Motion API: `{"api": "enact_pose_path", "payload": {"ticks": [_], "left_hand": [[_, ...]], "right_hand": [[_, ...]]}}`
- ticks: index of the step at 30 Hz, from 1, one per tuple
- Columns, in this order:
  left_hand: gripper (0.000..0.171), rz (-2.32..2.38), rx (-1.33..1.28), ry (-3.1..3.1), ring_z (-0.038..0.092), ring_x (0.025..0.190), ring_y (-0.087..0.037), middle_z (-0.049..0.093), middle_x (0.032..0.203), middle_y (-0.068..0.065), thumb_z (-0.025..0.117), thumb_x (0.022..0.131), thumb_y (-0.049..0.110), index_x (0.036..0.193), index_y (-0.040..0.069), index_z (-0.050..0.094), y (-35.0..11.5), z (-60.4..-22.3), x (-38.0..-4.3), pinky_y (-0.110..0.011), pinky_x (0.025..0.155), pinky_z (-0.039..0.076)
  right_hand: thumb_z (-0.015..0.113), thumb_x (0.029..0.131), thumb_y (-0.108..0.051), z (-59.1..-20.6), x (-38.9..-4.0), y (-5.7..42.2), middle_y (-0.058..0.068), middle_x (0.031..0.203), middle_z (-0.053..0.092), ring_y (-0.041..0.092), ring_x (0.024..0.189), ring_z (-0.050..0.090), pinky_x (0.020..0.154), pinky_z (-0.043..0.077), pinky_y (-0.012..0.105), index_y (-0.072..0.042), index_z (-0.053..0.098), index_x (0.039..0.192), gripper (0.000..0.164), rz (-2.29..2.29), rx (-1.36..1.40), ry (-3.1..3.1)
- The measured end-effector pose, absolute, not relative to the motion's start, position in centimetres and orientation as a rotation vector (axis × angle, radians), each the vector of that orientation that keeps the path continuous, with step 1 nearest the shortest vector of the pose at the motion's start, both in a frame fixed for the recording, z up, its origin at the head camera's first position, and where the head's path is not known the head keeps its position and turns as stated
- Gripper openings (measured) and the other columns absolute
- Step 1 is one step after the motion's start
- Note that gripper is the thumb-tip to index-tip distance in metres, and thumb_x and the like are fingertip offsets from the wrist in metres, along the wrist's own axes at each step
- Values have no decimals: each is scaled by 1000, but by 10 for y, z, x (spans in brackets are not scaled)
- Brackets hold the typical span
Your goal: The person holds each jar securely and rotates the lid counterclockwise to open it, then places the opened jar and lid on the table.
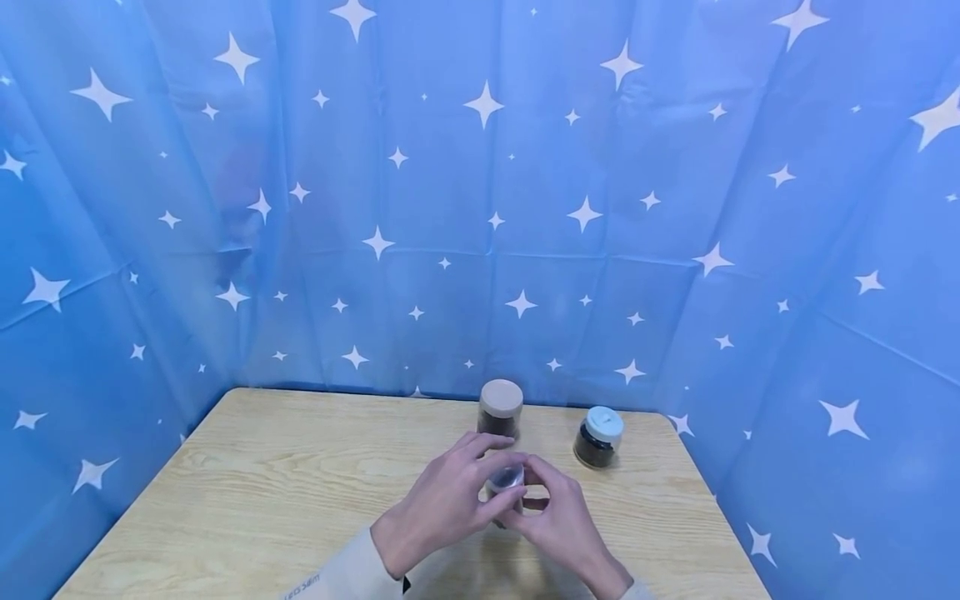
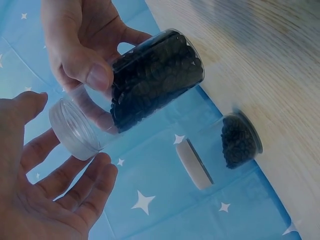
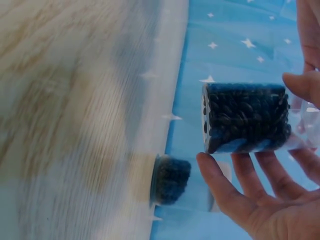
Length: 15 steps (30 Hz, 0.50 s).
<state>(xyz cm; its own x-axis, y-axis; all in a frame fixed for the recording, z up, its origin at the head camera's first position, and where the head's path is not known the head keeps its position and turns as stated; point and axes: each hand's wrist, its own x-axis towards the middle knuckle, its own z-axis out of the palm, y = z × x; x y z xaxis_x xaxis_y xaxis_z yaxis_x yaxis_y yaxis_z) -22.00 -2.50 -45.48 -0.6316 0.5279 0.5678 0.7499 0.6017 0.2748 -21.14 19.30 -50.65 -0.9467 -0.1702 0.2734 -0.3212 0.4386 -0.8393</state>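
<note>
Between both hands is a clear jar (image 2: 157, 75) of small dark beans with a clear, frosted-rim lid (image 2: 72, 129). My right hand (image 1: 558, 517) holds the jar, its thumb along the side in the left wrist view and its fingers (image 3: 270, 175) beneath it in the right wrist view. My left hand (image 1: 453, 492) is around the lid end, fingers loosely spread. Its fingertips lie right at the lid's rim, while its thumb stands off the lid in the left wrist view. In the head view the hands hide most of the jar.
Behind the hands stands a jar with a beige lid (image 1: 501, 397) and dark contents. To its right is a smaller dark-filled jar with a pale blue lid (image 1: 604, 423). Both are on the wooden table (image 1: 300, 467). A blue star-patterned curtain (image 1: 442, 208) hangs beyond its edges.
</note>
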Motion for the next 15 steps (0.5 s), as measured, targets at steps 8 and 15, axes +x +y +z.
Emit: {"api": "enact_pose_path", "payload": {"ticks": [8,15], "left_hand": [[32,-698,-1087,-2396,76,135,-21,79,148,-6,83,110,38,140,27,83,-29,-454,-222,-41,106,70],[31,-665,-1131,-2361,77,130,-19,81,141,-4,84,109,34,139,24,84,-30,-455,-223,-37,107,69]], "right_hand": [[102,90,-19,-508,-213,194,-7,123,81,20,118,81,88,71,28,-35,77,136,55,1528,490,-2517],[103,88,-17,-512,-213,192,-8,117,80,18,115,80,88,72,29,-35,78,133,54,1532,501,-2494]]}}
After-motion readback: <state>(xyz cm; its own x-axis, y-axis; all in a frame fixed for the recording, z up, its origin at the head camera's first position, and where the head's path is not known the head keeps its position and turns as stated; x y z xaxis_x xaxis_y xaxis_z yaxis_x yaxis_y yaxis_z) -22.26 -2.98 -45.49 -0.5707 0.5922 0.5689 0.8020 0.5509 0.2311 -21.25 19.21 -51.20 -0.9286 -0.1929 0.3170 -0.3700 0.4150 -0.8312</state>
